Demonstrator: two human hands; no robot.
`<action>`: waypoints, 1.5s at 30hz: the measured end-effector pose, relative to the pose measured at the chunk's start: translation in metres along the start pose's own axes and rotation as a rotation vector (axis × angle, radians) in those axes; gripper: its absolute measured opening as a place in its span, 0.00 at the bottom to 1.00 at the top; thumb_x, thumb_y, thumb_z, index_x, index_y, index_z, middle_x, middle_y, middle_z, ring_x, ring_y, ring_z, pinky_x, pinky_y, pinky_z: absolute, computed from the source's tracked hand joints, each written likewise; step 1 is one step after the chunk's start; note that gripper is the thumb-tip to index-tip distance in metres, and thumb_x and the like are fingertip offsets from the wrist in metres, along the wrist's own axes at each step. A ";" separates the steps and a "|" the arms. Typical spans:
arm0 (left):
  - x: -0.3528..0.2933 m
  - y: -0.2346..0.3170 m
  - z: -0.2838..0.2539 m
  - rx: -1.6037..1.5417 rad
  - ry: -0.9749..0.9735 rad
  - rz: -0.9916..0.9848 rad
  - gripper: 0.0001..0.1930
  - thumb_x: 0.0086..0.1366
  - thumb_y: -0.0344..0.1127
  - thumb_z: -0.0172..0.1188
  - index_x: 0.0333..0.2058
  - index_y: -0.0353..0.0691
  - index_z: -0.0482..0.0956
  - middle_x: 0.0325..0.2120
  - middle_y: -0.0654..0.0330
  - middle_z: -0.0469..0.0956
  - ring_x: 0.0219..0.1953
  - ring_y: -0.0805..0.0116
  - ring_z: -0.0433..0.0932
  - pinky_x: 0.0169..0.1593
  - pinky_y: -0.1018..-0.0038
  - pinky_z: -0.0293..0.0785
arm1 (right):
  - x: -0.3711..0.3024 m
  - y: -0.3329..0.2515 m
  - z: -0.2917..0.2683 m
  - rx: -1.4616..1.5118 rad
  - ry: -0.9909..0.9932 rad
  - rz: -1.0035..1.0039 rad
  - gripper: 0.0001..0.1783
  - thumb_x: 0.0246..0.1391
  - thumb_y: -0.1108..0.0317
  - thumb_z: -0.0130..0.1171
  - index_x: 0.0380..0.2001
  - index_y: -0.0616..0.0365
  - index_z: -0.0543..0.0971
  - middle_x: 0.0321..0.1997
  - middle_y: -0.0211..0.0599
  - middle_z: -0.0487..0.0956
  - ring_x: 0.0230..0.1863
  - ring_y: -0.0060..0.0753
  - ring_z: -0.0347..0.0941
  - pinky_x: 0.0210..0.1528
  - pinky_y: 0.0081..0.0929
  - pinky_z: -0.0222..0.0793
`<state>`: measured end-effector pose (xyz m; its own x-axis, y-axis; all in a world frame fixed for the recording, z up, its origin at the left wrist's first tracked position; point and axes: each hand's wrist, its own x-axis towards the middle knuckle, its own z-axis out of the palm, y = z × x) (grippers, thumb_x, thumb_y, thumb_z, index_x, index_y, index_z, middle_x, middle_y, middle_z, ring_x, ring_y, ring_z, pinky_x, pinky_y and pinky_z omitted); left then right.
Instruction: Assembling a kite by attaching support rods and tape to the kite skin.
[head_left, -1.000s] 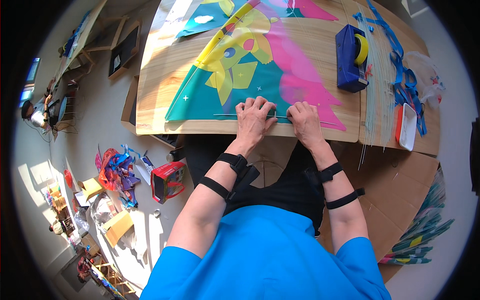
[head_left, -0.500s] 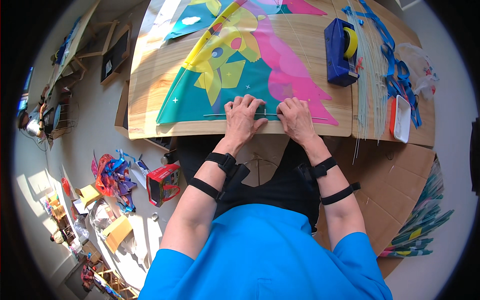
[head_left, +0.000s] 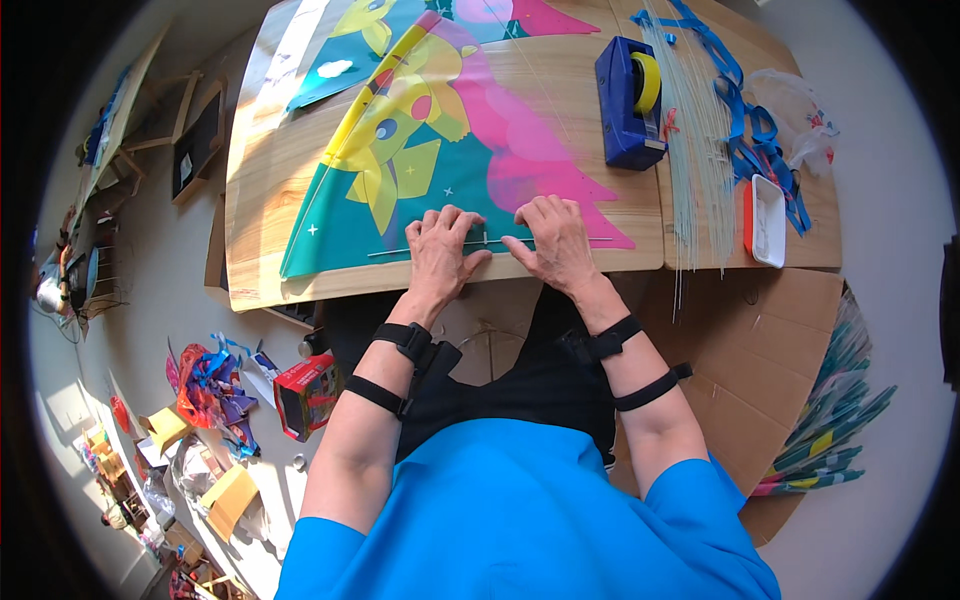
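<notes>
A teal, pink and yellow cartoon-printed kite sheet (head_left: 455, 170) lies flat at the table's near edge. Along its lower border runs a thin pale rod (head_left: 388, 253), with a small light tab (head_left: 486, 238) near its middle. My left hand (head_left: 440, 252) rests over the rod left of that tab, fingers spread on the sheet and thumb out to the side. On the tab's other side, my right hand (head_left: 557, 243) touches the border with its fingers bent and thumb apart. Both hands are open; the rod partly disappears beneath them.
A blue tape dispenser (head_left: 630, 105) stands at the right, beside a bundle of thin pale rods (head_left: 700, 150). Blue ribbon (head_left: 755, 140) and a red-and-white tray (head_left: 767, 222) lie farther right. More printed sheet (head_left: 335, 72) lies behind. Cardboard (head_left: 750, 370) sits below the table's right side.
The whole view has shifted, with the table now farther left. My right thumb has spread away from its fingers toward the tab. Both hands stay at the rod.
</notes>
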<state>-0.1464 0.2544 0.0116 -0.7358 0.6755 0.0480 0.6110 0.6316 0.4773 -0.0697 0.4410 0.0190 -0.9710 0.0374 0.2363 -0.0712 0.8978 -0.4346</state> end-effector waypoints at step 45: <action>-0.129 0.064 -0.021 -0.290 -0.288 0.074 0.12 0.57 0.26 0.62 0.41 0.40 0.80 0.37 0.55 0.79 0.38 0.58 0.80 0.43 0.67 0.77 | -0.119 0.232 -0.136 0.016 0.629 0.813 0.05 0.49 0.71 0.60 0.27 0.61 0.81 0.27 0.47 0.81 0.31 0.46 0.79 0.37 0.37 0.73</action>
<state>-0.0186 0.1992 0.0540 -0.5562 0.8198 -0.1362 0.5214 0.4718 0.7110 0.0600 0.7049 0.0079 -0.4321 0.8587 0.2755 0.5469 0.4925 -0.6771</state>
